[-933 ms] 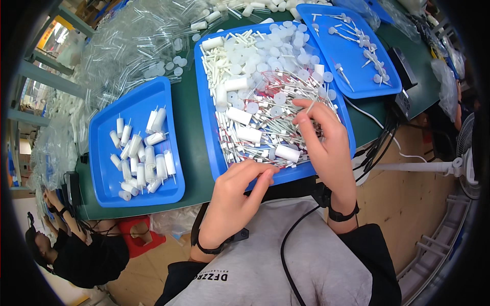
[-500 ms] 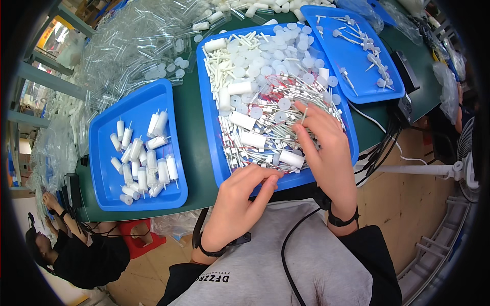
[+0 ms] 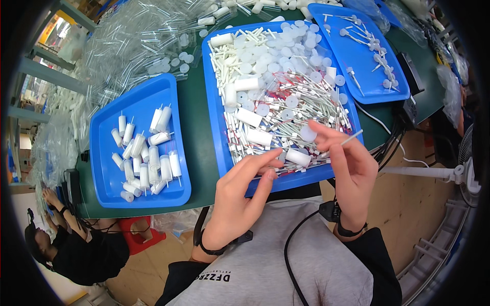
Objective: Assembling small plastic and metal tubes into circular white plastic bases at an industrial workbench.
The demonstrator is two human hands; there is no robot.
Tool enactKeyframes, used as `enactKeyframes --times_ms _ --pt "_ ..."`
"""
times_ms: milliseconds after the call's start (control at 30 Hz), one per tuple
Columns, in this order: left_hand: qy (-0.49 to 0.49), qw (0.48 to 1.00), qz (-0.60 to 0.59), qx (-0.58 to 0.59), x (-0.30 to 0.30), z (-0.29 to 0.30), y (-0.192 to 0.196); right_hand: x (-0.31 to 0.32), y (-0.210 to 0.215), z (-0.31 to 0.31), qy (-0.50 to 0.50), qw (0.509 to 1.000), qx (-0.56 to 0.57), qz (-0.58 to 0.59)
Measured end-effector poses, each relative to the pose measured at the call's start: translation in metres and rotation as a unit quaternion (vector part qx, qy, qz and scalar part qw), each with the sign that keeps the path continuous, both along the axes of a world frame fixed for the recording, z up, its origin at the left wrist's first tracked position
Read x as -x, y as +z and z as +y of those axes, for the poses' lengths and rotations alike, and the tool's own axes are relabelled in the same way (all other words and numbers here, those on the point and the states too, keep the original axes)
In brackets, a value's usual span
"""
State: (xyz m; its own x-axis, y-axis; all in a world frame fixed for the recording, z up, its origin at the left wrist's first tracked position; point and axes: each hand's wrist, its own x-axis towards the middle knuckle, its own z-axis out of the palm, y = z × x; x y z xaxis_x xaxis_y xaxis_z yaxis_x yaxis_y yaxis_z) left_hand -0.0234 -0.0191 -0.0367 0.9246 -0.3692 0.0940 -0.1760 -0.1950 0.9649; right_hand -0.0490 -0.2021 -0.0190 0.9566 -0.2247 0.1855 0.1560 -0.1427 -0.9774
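My right hand (image 3: 352, 166) is raised over the near right part of a big blue tray (image 3: 217, 137), its thumb and fingers closed on a thin pale rod (image 3: 352, 137) that slants up to the right. By its index fingertip is a translucent round disc (image 3: 308, 133); whether the hand touches it I cannot tell. My left hand (image 3: 240, 188) hovers at the tray's near edge, fingers curved and thumb apart, with nothing visible between them. Close to both hands lies a white cylinder (image 3: 298, 158). Thin rods with white ends and red threads (image 3: 301, 104) are heaped beside it.
On the left, a blue tray (image 3: 102, 173) holds white cylinders with thin stems. A smaller blue tray (image 3: 352, 56) at far right holds disc-and-rod pieces. Clear plastic tubes (image 3: 132, 46) pile up behind. Black cables (image 3: 390, 137) hang at the right; a person (image 3: 87, 245) sits at lower left.
My right hand has lifted from the heap and moved right and nearer, now with a rod plainly in its fingers. My left hand's fingers have spread a little. The view has shifted slightly.
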Motion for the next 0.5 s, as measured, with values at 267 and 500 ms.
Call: enactKeyframes --times_ms 267,500 --pt "0.024 0.996 -0.034 0.078 0.0008 0.0015 -0.0038 0.0111 0.0016 -0.0002 0.125 0.989 0.041 -0.071" --pt "0.037 0.993 -0.059 0.095 0.0058 -0.0024 0.0022 0.0122 0.0047 -0.0006 0.179 0.976 0.062 -0.106"
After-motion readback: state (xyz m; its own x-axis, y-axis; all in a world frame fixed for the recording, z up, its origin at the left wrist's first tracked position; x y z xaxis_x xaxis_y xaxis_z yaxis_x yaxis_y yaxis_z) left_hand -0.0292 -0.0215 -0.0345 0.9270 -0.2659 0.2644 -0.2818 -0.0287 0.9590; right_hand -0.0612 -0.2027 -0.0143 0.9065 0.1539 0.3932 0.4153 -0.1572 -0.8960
